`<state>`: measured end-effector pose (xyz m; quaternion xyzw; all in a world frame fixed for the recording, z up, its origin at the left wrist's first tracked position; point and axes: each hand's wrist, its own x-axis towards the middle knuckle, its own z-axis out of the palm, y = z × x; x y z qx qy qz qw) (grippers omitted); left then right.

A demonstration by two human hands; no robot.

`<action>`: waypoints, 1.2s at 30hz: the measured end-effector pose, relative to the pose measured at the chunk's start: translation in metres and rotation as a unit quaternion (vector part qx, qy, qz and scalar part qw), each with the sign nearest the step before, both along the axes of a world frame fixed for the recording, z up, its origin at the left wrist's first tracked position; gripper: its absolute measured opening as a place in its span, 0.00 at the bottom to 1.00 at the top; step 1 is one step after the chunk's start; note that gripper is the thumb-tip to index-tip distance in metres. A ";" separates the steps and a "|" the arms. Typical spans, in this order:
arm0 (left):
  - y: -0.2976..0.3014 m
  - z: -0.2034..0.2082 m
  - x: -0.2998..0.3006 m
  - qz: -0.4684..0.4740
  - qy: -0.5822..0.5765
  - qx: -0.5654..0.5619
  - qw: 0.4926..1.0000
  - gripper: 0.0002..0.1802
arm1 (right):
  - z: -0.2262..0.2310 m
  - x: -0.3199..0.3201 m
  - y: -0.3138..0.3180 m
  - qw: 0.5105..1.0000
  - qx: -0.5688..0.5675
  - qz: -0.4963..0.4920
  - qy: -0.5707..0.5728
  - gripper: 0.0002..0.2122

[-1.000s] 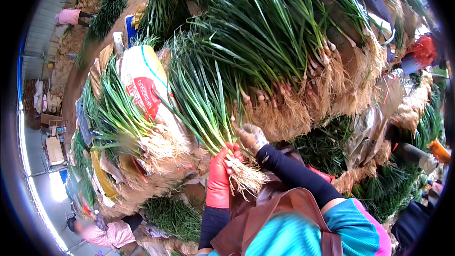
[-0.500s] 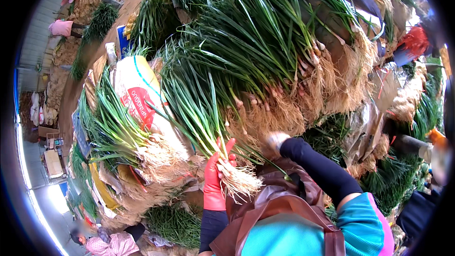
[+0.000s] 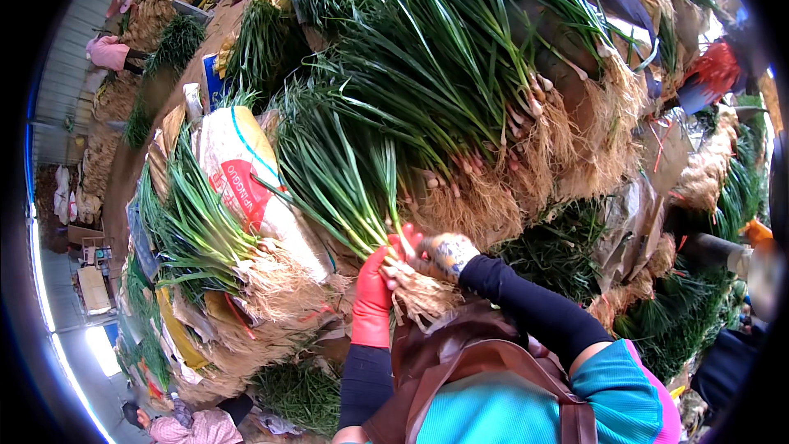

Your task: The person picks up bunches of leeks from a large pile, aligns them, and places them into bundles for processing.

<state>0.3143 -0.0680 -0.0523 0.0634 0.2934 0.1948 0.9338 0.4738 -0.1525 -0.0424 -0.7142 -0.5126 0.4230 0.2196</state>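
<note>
My left hand (image 3: 376, 288), in a red rubber glove, is wrapped round a bunch of green garlic (image 3: 366, 234) just above its roots. The long leaves point up and to the left, and the pale roots (image 3: 426, 294) hang over my lap. My right hand (image 3: 448, 255), in a pale patterned glove, is closed against the bunch's base beside my left fingers. Its fingertips are partly hidden, so whatever they pinch cannot be made out. Just beyond both hands lies a large heap of green garlic (image 3: 427, 74), roots toward me.
Left of me, another green garlic bunch (image 3: 214, 226) lies against a white-and-red sack (image 3: 242, 156). More greens are piled low at the right (image 3: 567, 238) and beneath the left side (image 3: 300, 395). Other people (image 3: 197, 427) are at the lower left, the far left and the right.
My right hand has come in from the right, beside the heap's roots, to the base of the held bunch. The stalk that stuck out rightward over my lap no longer shows there.
</note>
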 end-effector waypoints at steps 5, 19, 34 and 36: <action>-0.015 -0.011 0.003 0.019 0.066 0.027 0.997 0.17 | -0.020 0.022 0.026 0.974 0.013 -0.206 0.095 0.23; -0.054 -0.002 0.006 -0.028 0.106 0.025 0.994 0.14 | -0.020 0.011 0.008 0.978 0.067 -0.197 0.031 0.13; -0.010 0.039 0.015 0.120 -0.051 0.080 0.988 0.30 | -0.007 0.059 -0.041 0.981 -0.112 0.025 -0.158 0.13; -0.015 0.028 0.027 0.074 -0.047 0.066 0.994 0.34 | -0.023 0.066 -0.008 0.969 -0.068 -0.108 -0.212 0.11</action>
